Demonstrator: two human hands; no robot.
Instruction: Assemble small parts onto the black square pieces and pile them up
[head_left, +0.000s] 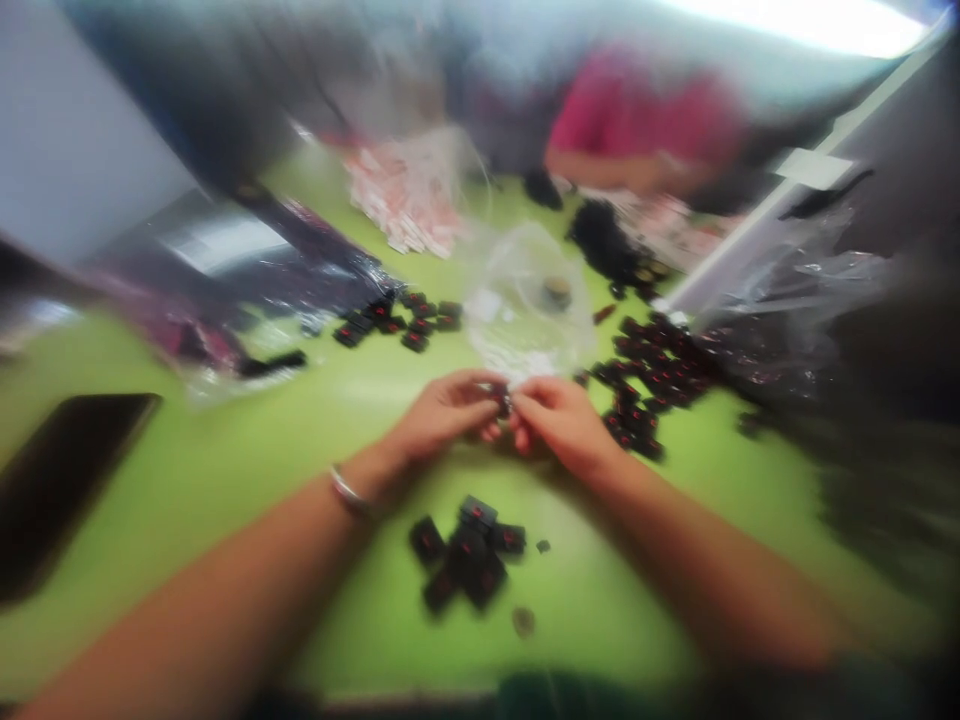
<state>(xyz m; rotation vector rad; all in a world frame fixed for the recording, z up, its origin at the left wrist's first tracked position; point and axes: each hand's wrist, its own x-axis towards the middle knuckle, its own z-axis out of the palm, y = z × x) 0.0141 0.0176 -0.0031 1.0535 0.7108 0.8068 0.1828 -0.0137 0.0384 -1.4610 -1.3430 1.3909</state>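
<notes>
Green table (345, 410), dark piece (505, 402) in hands (450, 408) (axis blurred)

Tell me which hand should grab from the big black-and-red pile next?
Probably the right hand: the big pile of black-and-red pieces lies close beside it, while the left hand is farther away.

Smooth, faintly glossy green tabletop (337, 410); at ten o'clock, shiny, crinkled clear plastic wrapping (300, 250), with more film (817, 290) at two. At twelve, a thin, translucent plastic bag (525, 270). The bracelet (349, 490) looks like polished metal (blurred, though).
</notes>
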